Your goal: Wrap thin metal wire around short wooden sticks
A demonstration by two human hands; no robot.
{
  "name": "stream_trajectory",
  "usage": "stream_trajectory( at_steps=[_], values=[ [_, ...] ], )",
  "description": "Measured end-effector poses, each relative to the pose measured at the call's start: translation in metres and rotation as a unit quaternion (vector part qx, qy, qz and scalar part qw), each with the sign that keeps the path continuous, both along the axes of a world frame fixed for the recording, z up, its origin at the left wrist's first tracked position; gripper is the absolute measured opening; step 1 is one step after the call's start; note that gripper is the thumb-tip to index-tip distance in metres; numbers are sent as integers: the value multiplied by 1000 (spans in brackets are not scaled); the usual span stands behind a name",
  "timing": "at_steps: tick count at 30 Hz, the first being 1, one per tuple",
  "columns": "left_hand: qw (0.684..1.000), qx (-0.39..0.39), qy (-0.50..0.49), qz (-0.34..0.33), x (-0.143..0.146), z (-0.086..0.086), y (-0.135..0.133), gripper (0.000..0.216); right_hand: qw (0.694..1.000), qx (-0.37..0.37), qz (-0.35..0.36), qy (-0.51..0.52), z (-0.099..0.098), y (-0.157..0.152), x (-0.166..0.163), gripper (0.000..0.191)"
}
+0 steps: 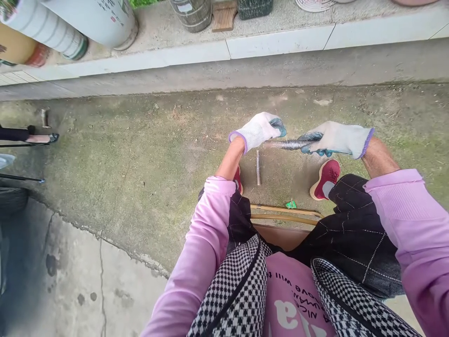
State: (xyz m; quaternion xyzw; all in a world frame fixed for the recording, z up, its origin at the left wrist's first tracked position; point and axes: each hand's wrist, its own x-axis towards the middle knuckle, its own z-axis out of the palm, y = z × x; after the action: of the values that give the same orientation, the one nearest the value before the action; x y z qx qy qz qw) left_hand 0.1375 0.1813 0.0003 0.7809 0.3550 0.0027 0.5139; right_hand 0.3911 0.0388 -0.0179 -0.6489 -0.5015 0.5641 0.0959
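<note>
Both my hands wear white knit gloves with blue-coated fingertips. My right hand [338, 139] is closed around one end of a short grey stick [286, 144] held level above the ground. My left hand [258, 129] is curled with its fingertips pinched at the stick's other end; what it pinches is too small to make out. A second thin stick [258, 167] lies on the concrete between my red shoes [325, 179]. I sit on a low wooden stool [284, 214].
A raised concrete step [245, 47] runs across the top, carrying white and yellow cylinders [101, 18], a wooden block [224, 15] and pots. At far left are a dark shoe [52, 137] and a tyre [10, 199]. A crack [101, 243] crosses the mossy ground.
</note>
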Motion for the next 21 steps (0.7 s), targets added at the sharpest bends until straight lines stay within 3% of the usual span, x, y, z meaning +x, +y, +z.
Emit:
stream_trajectory(
  at_steps=[4,8,11,14,17,21],
  values=[
    [997,-54,-58,18,0,-2,6,7,994,-20,-56,92,26,-7,2,54],
    [985,-121,-121,35,2,5,8,17,979,-7,-101,176,46,-9,2,67],
    [979,-157,-107,72,7,10,2,10,971,7,-136,196,46,-5,-3,65],
    [981,-147,-72,101,10,10,-9,30,966,31,-173,192,40,1,-10,61],
    [981,-155,-64,95,8,6,-20,32,965,66,-199,159,37,7,-19,55],
    [975,-167,-51,137,3,2,-27,36,962,63,-218,153,41,13,-32,51]
  ],
)
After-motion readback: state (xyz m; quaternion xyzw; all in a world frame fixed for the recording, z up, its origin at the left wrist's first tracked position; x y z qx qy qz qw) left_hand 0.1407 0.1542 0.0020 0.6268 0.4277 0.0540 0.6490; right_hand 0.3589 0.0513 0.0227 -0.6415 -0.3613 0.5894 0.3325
